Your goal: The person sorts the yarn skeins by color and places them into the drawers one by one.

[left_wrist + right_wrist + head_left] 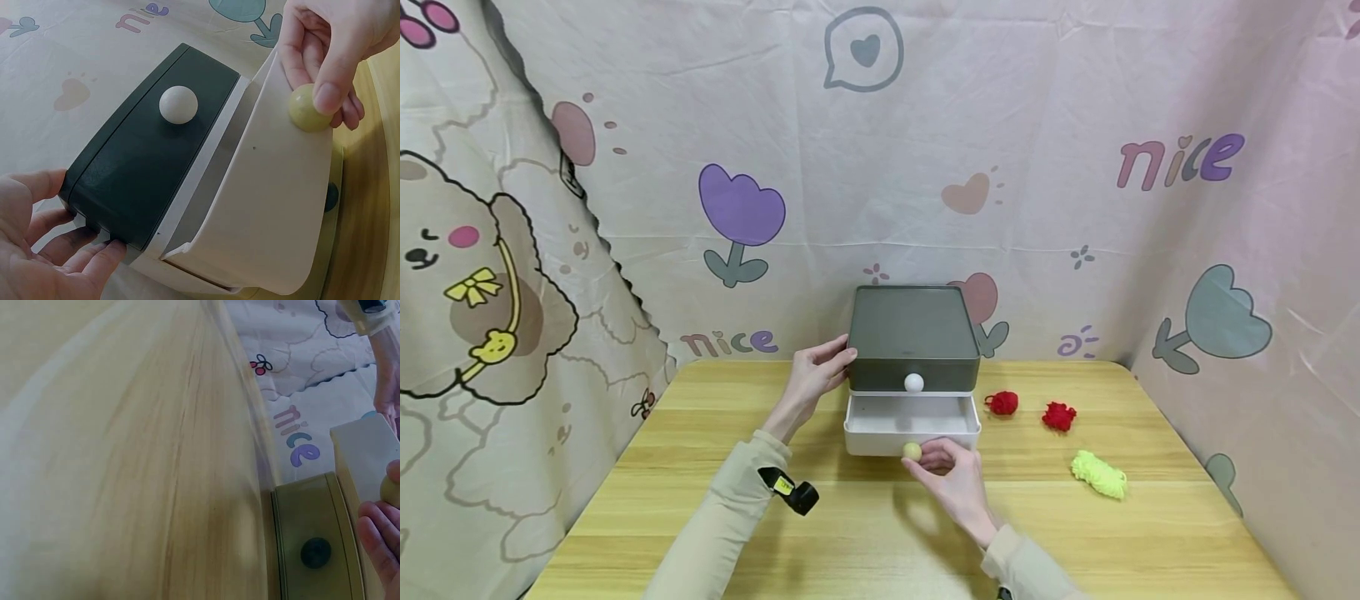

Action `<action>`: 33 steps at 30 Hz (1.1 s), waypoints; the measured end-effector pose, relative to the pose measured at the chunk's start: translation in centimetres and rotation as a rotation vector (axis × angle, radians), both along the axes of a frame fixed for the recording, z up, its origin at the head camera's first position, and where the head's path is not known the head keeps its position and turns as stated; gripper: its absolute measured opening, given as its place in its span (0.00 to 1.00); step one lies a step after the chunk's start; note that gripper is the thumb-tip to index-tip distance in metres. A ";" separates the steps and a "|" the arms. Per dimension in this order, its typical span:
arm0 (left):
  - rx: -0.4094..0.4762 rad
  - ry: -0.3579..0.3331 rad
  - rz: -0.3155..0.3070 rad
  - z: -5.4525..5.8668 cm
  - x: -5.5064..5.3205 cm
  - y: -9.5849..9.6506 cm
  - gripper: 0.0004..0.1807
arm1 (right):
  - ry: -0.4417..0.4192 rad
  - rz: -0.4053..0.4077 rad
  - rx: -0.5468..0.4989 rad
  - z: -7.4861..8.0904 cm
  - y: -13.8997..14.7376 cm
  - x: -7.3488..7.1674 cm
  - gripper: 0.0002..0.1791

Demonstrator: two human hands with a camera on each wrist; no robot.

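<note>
A small drawer cabinet point(913, 325) stands on the table, its dark green upper drawer point(137, 162) closed, with a white knob point(913, 382). Below it, the white drawer point(872, 442) is pulled out, and its inside looks bare. My right hand point(955, 482) pinches that drawer's yellow-green knob point(309, 107) between thumb and fingers. My left hand point(816, 375) rests on the cabinet's left side with fingers extended against it. In the right wrist view, an olive bottom drawer point(312, 506) with a dark knob point(315, 552) shows beneath; the head view hides it.
To the cabinet's right lie two red yarn bundles, one nearer point(1002, 403) and one farther point(1059, 417). A neon yellow yarn bundle point(1099, 475) lies closer to the front right. A printed cloth point(880, 167) hangs behind the wooden table point(850, 533).
</note>
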State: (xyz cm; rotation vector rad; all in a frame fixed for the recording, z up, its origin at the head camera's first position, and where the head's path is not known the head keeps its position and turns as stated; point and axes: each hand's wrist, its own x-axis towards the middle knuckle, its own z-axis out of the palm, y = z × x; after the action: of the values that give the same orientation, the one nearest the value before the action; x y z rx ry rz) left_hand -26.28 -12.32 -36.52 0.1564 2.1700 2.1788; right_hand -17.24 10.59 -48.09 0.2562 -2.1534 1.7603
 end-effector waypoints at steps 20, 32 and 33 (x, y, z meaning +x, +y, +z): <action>0.013 0.003 -0.002 0.0 0.0 0.0 0.28 | 0.171 0.035 0.117 -0.4 0.6 1.5 0.13; 0.009 0.004 -0.001 0.0 0.1 0.0 0.29 | 0.216 0.043 0.159 -0.4 0.7 2.0 0.12; 0.009 0.004 -0.001 0.0 0.0 0.0 0.29 | 0.219 0.044 0.160 -0.4 0.7 2.1 0.12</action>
State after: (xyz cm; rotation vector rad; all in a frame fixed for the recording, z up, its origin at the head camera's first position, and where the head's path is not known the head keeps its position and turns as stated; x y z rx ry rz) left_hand -26.24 -12.33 -36.54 0.1626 2.1619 2.1906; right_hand -15.17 11.33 -48.48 0.5156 -2.1435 1.5053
